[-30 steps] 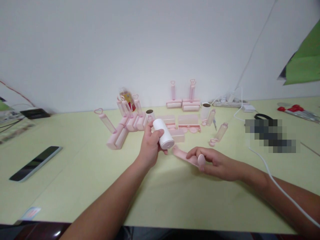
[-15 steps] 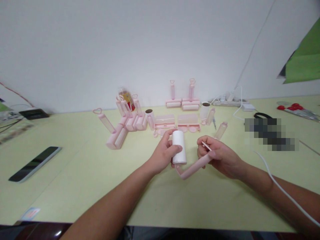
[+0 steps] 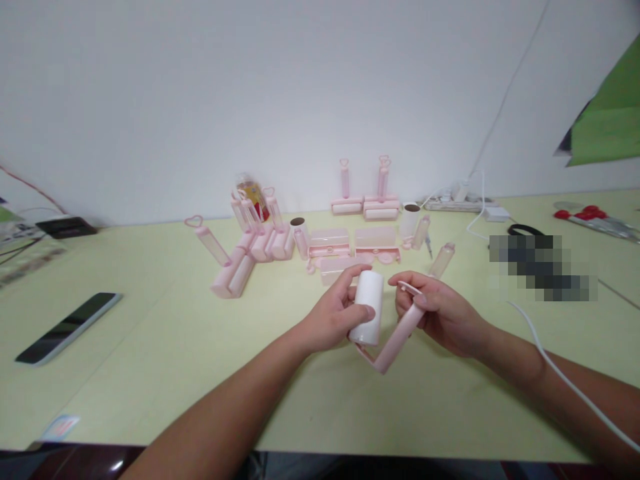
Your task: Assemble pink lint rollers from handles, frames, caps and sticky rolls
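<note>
Both the left hand (image 3: 333, 321) and the right hand (image 3: 445, 313) are holding parts in the head view, hanging over the pale green worktop (image 3: 175, 387). The left hand is curling around a white roll (image 3: 369, 295), its thumb lying across the near side and a finger spanning the top; this side grip is probably leaving the lower end uncovered. The right hand is pinching a pink frame (image 3: 397, 339) near its upper corner, thumb on the outer face, fingers bending behind. The frame's open side is facing the roll, seemingly because the grip is sitting on the long bar. Its lower end piece is lying just under the roll; whether they are touching is hard to tell.

The left forearm (image 3: 230, 393) is slanting up from the bottom edge, the right forearm (image 3: 530, 363) is stretching from the right edge, and both wrists are looking nearly straight. Pink cases (image 3: 377, 239) are resting behind the roll, presumably for easy reach, while pink rollers (image 3: 226, 277) are occupying the left.
</note>
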The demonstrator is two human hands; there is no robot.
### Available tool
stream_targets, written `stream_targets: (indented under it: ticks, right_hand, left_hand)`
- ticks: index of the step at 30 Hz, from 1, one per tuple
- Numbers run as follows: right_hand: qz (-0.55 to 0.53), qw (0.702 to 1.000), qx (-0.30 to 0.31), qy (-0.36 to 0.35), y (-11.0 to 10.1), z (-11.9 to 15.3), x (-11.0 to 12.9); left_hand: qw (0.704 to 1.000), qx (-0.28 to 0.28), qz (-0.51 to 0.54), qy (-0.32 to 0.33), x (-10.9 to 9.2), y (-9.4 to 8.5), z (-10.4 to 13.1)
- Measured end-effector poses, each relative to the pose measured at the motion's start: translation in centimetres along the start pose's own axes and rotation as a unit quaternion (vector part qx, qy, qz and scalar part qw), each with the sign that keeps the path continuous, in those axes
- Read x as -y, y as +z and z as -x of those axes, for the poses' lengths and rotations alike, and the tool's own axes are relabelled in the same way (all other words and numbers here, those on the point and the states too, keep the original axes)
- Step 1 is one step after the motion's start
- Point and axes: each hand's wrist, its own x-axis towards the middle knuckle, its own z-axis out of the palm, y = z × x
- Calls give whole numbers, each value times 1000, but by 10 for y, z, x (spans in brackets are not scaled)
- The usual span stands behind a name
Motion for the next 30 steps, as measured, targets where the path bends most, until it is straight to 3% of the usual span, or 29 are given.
stream_targets:
  ticks: [10,18,21,25,30]
  right_hand:
    - [70,993,-91,17,5,2,-3]
    - [169,977,-127,10,8,4,-3]
    - [275,953,-124,-28,7,5,-2]
    - [434,889,-93,-114,6,6,-2]
    - [514,839,-62,-169,3,7,-2]
  left_hand:
    - [998,62,-2,-6,3,-3,-1]
    - [999,38,-30,4,7,8,1]
    - [995,34,-94,12,10,12,2]
    - [979,21,-201,31,10,15,4]
    - [966,10,-252,62,9,17,7]
